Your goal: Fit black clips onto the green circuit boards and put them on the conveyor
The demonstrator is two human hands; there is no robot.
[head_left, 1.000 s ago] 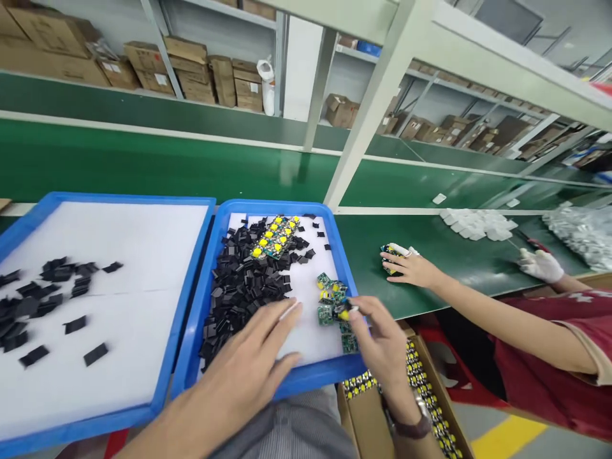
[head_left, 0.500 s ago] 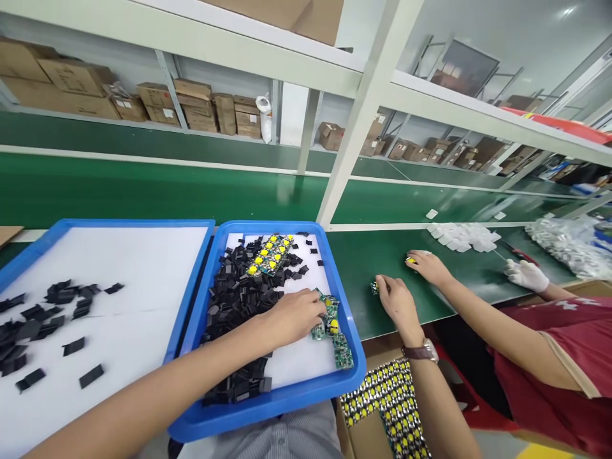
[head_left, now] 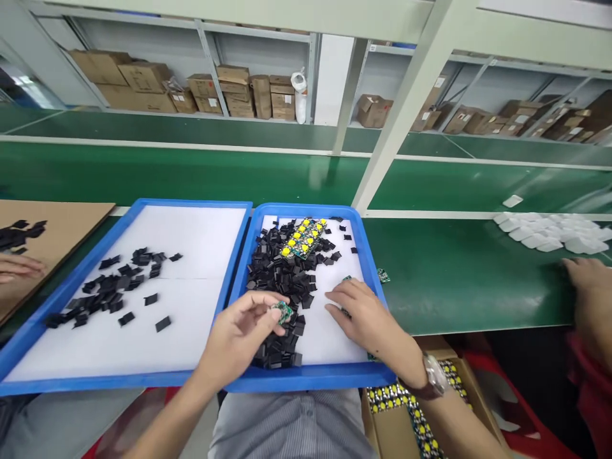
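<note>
My left hand (head_left: 239, 335) is closed in a pinch on a small green circuit board (head_left: 283, 312), held over the black pieces (head_left: 282, 274) heaped in the blue-rimmed tray (head_left: 306, 380). On the tray's right side, my right hand (head_left: 368, 315), with a watch at the wrist, reaches down with bent, parted fingers. Edges of green boards show under and beside it; the rest of them is covered by the hand. A panel of boards with yellow parts (head_left: 303, 238) lies on top of the black heap. Just outside the tray's right rim, another small board (head_left: 384, 275) rests on the green table.
To the left stands a larger tray (head_left: 201, 344) with scattered black pieces. Farther left, another person's hand (head_left: 21, 266) rests on cardboard. A carton (head_left: 392, 427) of yellow-dotted boards is below right. White plastic parts (head_left: 554, 233) and a co-worker's hand (head_left: 586, 277) are at right.
My left hand has lifted a circuit board from the tray's right side and moved left. My right hand has left the board on the table and come into the tray. The view has turned left.
</note>
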